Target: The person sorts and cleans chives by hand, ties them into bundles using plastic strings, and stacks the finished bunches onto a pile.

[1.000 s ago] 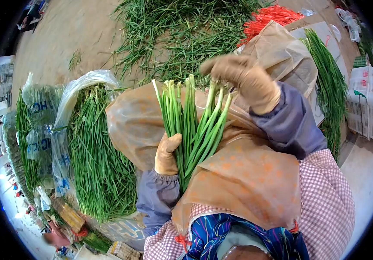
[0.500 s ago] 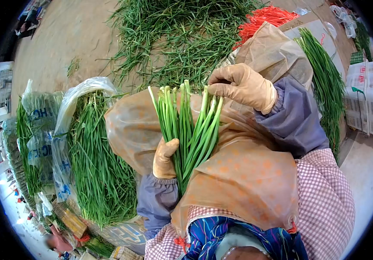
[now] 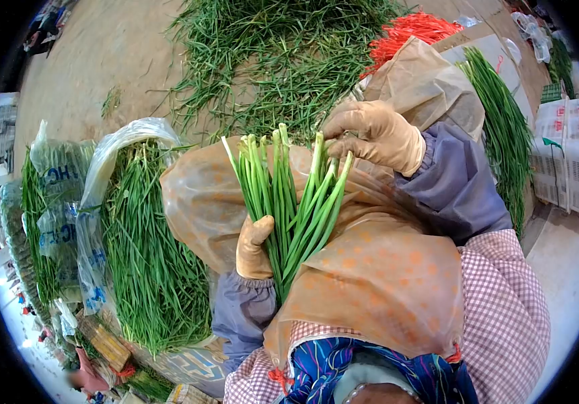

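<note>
My gloved left hand [image 3: 255, 248] is wrapped round a bunch of garlic chives [image 3: 282, 209], pale cut ends up, over my lap. The stalks fan into two clumps with a gap between them. At the top of the right-hand clump is my gloved right hand [image 3: 377, 137], thumb and forefinger curled in a pinch at the pale stalk ends. The fingers partly cover those ends, so the exact stalks in the pinch are hard to make out. The lower leaves of the bunch disappear behind the translucent brown apron [image 3: 377, 283].
Loose green leaves [image 3: 289, 60] cover the floor ahead. Red ties [image 3: 414, 37] lie beyond my right knee. Chives [image 3: 155, 249] are heaped at left beside plastic-wrapped bundles [image 3: 60, 195]. More chives [image 3: 501, 128] lie at right, near white crates [image 3: 565, 151].
My right thumb and forefinger have shifted slightly at the stalk ends. The outer stalks lean a little farther apart on both sides. My left hand stays nearly in place on the bunch.
</note>
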A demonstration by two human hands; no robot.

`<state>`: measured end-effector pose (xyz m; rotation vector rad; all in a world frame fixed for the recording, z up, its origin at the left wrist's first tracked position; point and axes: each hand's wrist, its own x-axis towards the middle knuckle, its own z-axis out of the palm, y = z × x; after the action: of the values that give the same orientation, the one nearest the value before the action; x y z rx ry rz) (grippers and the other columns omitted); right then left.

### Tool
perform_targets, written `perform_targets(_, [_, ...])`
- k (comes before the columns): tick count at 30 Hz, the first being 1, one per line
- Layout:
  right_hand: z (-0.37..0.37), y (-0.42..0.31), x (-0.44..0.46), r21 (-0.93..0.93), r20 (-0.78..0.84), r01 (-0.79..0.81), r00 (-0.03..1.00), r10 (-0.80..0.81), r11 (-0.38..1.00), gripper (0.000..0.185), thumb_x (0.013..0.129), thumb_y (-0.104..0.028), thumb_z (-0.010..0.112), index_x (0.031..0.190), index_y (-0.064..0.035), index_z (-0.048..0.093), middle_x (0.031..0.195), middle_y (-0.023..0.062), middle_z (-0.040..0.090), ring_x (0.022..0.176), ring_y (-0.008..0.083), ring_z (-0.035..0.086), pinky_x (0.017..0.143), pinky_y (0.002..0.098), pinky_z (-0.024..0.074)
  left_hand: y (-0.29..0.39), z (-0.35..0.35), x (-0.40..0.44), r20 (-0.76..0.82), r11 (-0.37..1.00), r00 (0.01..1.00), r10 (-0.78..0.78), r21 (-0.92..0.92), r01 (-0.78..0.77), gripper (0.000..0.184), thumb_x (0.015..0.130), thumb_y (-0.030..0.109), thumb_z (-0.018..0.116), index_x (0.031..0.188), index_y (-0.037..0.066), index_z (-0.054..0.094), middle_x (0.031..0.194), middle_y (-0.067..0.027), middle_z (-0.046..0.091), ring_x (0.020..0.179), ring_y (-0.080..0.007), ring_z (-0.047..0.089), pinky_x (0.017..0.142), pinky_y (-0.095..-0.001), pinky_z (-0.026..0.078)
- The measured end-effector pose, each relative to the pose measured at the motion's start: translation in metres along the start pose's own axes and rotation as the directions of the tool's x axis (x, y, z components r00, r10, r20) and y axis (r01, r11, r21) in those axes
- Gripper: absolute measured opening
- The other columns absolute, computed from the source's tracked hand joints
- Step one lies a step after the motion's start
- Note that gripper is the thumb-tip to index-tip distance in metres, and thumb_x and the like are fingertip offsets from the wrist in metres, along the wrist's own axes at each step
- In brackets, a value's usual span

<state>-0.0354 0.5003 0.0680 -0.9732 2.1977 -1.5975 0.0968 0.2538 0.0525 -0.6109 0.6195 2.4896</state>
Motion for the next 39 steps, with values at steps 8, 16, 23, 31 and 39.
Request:
perform_targets(8, [-0.002, -0.002, 0.002, 0.022, -0.176, 0.066, 0.982, -0.061, 0.998, 0.012, 0.085, -0.009, 0.07, 0.095, -0.0031, 0.067, 0.087, 0.0077, 0.065, 0.078, 0.0175, 0.062, 0.069, 0.031, 0.051, 0.002, 0.003, -0.001, 0.014, 0.999, 1.0, 0.006, 0.043, -0.007, 0.061, 0.08, 0.023, 0.07, 0.132, 0.0, 0.046, 0.122, -0.0184, 0.059, 0.108, -0.0324, 0.062, 0.095, -0.0454, 0.051])
perform_targets(16, [-0.135, 0.044, -0.006, 0.546, -0.837, 0.293, 0.241, 0.492, 0.785, 0.019, 0.095, -0.019, 0.054, 0.1, -0.0031, 0.063, 0.101, 0.0117, 0.066, 0.091, 0.0239, 0.063, 0.087, 0.0414, 0.0521, 0.004, 0.001, 0.0, 0.076, 0.999, 0.997, -0.018, 0.051, 0.014, 0.061, 0.08, 0.024, 0.07, 0.132, 0.002, 0.047, 0.122, -0.019, 0.06, 0.109, -0.0329, 0.061, 0.095, -0.0461, 0.051])
perform_targets(23, [-0.024, 0.059, -0.034, 0.897, 0.039, -0.236, 0.884, 0.466, 0.374, 0.049, 0.099, -0.036, 0.047, 0.139, -0.0102, 0.037, 0.122, 0.0119, 0.057, 0.107, 0.0277, 0.058, 0.091, 0.0481, 0.0492, 0.004, -0.007, 0.0, 0.084, 0.997, 0.996, -0.001, 0.073, -0.005, 0.064, 0.08, 0.026, 0.07, 0.134, 0.003, 0.044, 0.125, -0.0195, 0.058, 0.11, -0.0359, 0.06, 0.096, -0.0488, 0.05])
perform_targets(31, [0.082, -0.027, -0.01, 0.987, 0.163, -0.142, 0.838, 0.521, -0.08, 0.049, 0.088, -0.034, 0.069, 0.127, -0.012, 0.05, 0.116, 0.0055, 0.061, 0.101, 0.0192, 0.062, 0.086, 0.0377, 0.0525, 0.002, 0.011, -0.004, 0.015, 0.995, 0.997, 0.071, 0.071, -0.072, 0.072, 0.08, 0.034, 0.072, 0.135, -0.002, 0.041, 0.123, -0.0163, 0.058, 0.104, -0.0255, 0.062, 0.091, -0.0367, 0.052])
perform_targets(39, [0.098, -0.036, 0.031, 0.975, -0.028, -0.079, 0.882, 0.47, 0.206, 0.04, 0.087, -0.027, 0.07, 0.119, -0.0075, 0.056, 0.106, 0.0027, 0.064, 0.095, 0.015, 0.063, 0.084, 0.0313, 0.052, 0.032, 0.033, -0.009, -0.054, 0.815, 0.992, 0.11, 0.577, -0.059, 0.052, 0.083, 0.016, 0.069, 0.127, -0.001, 0.047, 0.114, -0.01, 0.062, 0.095, -0.0196, 0.063, 0.082, -0.0321, 0.053])
